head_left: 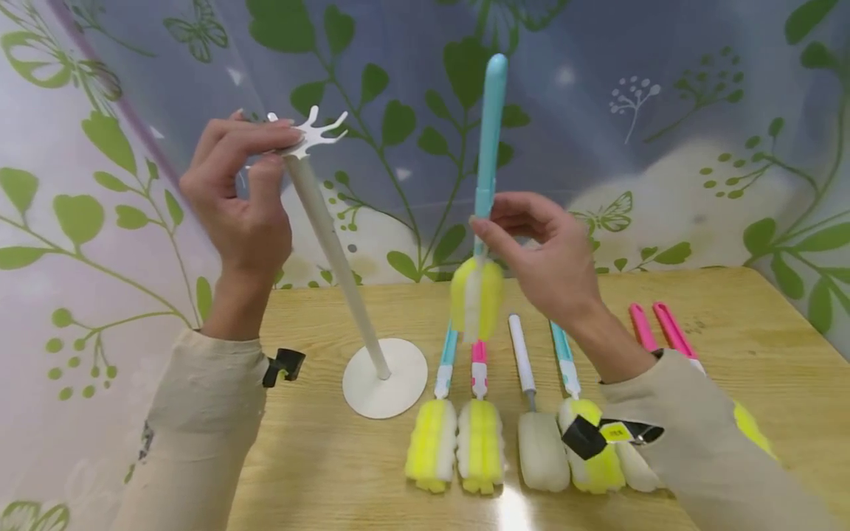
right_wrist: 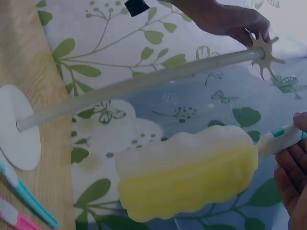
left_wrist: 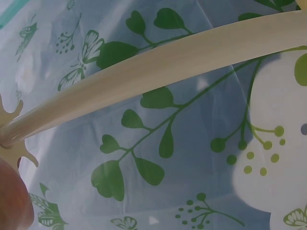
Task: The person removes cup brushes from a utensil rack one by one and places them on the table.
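A white stand (head_left: 335, 254) with a round base rises from the table to a ring of curved hooks. At its top, my left hand (head_left: 242, 192) pinches the hooked ring (head_left: 312, 136) between thumb and fingers. To the right, my right hand (head_left: 547, 251) holds a sponge bottle brush (head_left: 490, 125) by the lower part of its teal handle. That brush is upright, handle up, with its yellow and white sponge head (right_wrist: 187, 172) hanging above the table. In the right wrist view the sponge head is beside the stand's pole.
More sponge brushes lie in a row on the wooden table (head_left: 299, 457): a teal one (head_left: 432, 446), a pink one (head_left: 481, 446), a white one (head_left: 543, 451) and others partly behind my right sleeve. A leaf-patterned curtain (head_left: 398, 147) hangs behind the table.
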Motion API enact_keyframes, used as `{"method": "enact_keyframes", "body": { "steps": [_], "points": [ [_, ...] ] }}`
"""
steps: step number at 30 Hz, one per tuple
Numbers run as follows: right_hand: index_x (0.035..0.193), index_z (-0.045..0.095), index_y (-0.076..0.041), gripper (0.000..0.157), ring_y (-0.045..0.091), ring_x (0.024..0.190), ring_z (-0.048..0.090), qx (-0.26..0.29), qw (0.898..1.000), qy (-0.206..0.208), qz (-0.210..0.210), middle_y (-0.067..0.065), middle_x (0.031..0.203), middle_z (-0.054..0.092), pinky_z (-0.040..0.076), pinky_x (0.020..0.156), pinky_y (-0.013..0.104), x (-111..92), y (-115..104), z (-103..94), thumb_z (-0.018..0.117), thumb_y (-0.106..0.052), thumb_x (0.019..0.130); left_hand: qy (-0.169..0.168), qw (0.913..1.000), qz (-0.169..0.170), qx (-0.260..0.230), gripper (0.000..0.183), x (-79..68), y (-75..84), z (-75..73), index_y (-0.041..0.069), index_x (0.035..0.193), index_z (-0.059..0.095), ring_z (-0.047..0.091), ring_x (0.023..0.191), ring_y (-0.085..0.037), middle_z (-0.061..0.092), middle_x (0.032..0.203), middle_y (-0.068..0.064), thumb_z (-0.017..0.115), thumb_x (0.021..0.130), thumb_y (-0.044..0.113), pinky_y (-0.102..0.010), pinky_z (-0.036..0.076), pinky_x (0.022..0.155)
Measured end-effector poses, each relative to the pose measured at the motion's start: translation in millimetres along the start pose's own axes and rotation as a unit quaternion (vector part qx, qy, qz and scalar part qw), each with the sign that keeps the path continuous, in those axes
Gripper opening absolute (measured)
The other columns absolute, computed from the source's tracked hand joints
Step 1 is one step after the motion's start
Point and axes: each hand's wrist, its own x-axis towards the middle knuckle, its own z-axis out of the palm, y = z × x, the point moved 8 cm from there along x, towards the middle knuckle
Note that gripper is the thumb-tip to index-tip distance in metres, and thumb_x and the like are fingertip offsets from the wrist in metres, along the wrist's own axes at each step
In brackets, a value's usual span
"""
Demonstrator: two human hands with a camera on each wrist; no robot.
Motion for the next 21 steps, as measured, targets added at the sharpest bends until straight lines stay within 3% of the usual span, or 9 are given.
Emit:
{"method": "enact_keyframes", "body": {
  "steps": [7,16,21],
  "points": [
    [0.109,0.069,-0.002,0.026,0.012,0.083,0.064,-0.111,0.993,0.047,0.018,-0.004,0.093,0.068,0.048,0.078,0.02,-5.8,18.1,-77.7,0.071,-0.008,0.084,0.008,0.9999,-0.002,0.009,0.034,-0.9,-3.5,-5.7,-0.01,0.071,0.068,0.059,0.078,-0.013,0.067,0.073,-0.003,0.046,0.072,0.016,-0.037,0.04,0.094],
    [0.115,0.068,-0.006,0.03,-0.006,0.078,0.061,-0.217,0.966,0.114,0.086,-0.023,0.089,0.064,0.044,0.071,0.007,-25.7,58.4,-197.1,0.07,-0.01,0.086,0.022,0.9995,-0.009,0.019,0.035,1.4,2.4,-11.8,-0.009,0.07,0.068,0.06,0.079,-0.014,0.066,0.072,-0.001,0.046,0.071,0.018,-0.036,0.039,0.094],
    [0.102,0.065,-0.032,0.021,-0.017,0.076,0.052,-0.273,0.944,0.131,0.134,-0.036,0.083,0.055,0.036,0.07,0.002,-44.2,83.7,-258.0,0.065,-0.015,0.09,0.028,0.9993,-0.009,0.023,0.035,2.0,4.9,-13.2,-0.009,0.07,0.068,0.06,0.078,-0.013,0.067,0.072,-0.002,0.046,0.071,0.018,-0.037,0.04,0.094]
  ]
}}
